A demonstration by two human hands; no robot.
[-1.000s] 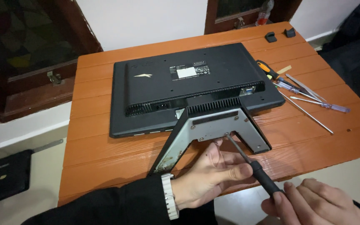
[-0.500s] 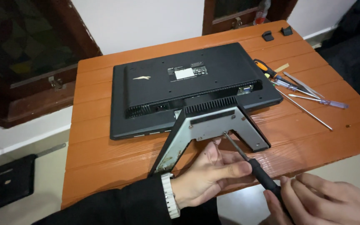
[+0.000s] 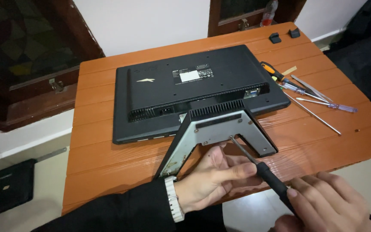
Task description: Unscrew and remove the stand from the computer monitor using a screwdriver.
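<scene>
Soft, even light is falling from above and slightly ahead, leaving the orange table (image 3: 108, 141) fairly bright while the dark window frame (image 3: 31, 81) at left is sinking into gloom. The black monitor back (image 3: 194, 92) is picking up only a dull sheen, no hard glare. Faint shadows are lying under the metal stand (image 3: 220, 133). The right hand (image 3: 323, 206) at the bottom edge is blurring slightly; the wide lens is bending the table's edges.
</scene>
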